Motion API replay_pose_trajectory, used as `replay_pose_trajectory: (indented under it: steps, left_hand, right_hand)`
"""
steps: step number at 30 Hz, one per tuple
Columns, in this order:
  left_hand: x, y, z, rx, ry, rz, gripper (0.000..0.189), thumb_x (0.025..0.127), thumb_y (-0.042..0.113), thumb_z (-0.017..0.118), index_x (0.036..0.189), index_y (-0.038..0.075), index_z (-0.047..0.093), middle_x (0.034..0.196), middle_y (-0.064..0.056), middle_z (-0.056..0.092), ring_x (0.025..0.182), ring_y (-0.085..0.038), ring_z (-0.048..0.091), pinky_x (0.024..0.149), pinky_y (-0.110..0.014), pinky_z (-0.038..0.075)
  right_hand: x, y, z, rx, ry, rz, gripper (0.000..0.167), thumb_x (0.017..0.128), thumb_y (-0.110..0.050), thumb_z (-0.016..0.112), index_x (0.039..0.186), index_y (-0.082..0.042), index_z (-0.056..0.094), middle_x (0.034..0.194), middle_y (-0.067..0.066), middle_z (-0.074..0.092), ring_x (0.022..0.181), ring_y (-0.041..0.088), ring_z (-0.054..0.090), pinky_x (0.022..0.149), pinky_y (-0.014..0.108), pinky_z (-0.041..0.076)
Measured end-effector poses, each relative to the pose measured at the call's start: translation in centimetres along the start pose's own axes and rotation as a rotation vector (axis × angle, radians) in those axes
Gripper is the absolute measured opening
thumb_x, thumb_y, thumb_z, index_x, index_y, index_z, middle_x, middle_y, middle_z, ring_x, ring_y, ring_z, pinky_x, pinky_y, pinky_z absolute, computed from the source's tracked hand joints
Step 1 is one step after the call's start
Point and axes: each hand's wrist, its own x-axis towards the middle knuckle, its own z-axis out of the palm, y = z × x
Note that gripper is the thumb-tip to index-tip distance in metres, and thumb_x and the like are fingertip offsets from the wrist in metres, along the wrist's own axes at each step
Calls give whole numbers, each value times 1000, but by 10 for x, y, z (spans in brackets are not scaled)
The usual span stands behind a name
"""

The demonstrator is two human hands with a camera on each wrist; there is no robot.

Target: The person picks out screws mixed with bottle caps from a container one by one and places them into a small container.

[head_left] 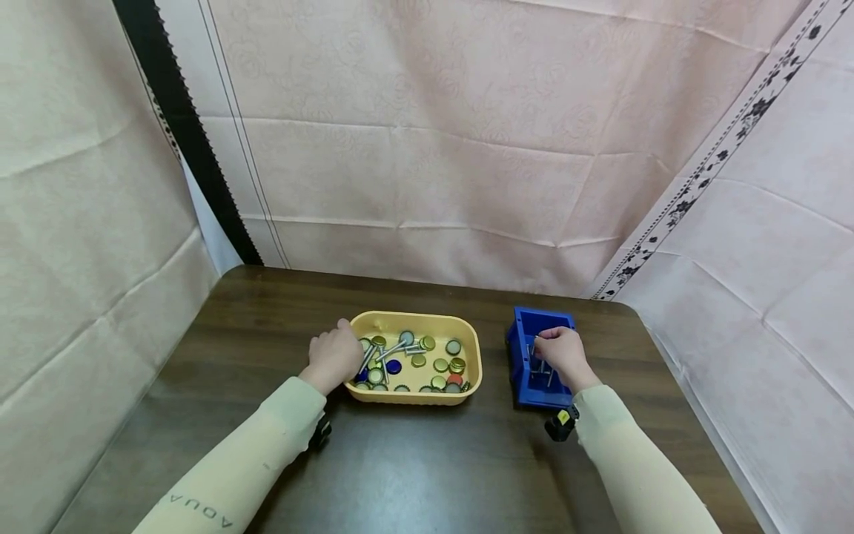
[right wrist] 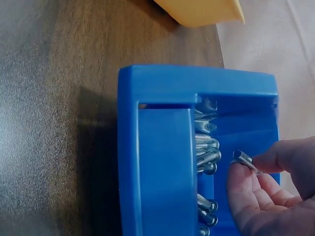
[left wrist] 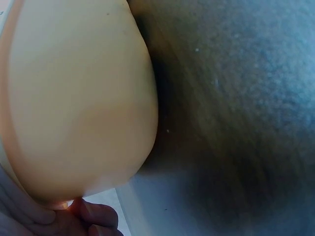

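At the left end of the yellow tray [head_left: 414,397], my left hand [head_left: 333,356] grips the rim. Its curled fingers [left wrist: 101,214] show at the tray's edge in the left wrist view. Bottle caps [head_left: 418,360] in several colours and several silvery bolts [head_left: 390,351] lie inside the tray. My right hand [head_left: 563,356] is over the blue bin [head_left: 542,400], pinching a metal bolt [right wrist: 244,160] between thumb and fingers. More bolts [right wrist: 207,157] lie in that bin, partly hidden behind its front wall.
Both containers stand on a dark wooden table [head_left: 427,475], the bin to the right of the tray with a gap between them. Pale cloth [head_left: 427,148] hangs behind the table and along both sides.
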Motion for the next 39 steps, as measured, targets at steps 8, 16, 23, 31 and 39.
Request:
replay_pose_trajectory:
  steps: [8,16,23,31,39]
  left_hand:
    - [-1,0,2,-3,6,8,32,98,20,41,115,-6,43,77,-14,55,75,-33,53,82,-51,39]
    - [-2,0,1,7,8,6,30,98,20,41,114,-6,43,76,-14,54,73,-32,53,81,-51,40]
    - [-2,0,1,2,8,12,31,98,20,42,114,-6,43,77,-14,55,73,-32,53,81,-51,40]
    - [0,-1,1,-17,0,10,30,98,17,38,116,-6,44,79,-15,56,77,-34,53,84,-52,39]
    - [0,-2,1,-21,-6,-3,31,98,18,38,117,-6,43,79,-15,56,78,-34,53,85,-52,38]
  right_hand:
    - [-1,4,-1,-9,1,16,31,97,-14,54,121,6,49,119,25,54,102,35,63,92,50,45]
    - [-1,5,1,-26,5,3,30,96,-12,55,120,6,51,118,25,55,99,32,64,91,48,47]
    - [1,9,2,-70,0,-2,29,96,-12,56,118,6,52,115,23,58,96,30,63,87,46,49]
    - [0,10,1,-82,9,-39,32,94,-14,55,120,6,53,119,24,57,101,31,61,84,44,49]
    - [-4,-14,-1,103,13,-53,39,95,-16,55,126,6,51,120,22,57,106,31,61,93,46,46]
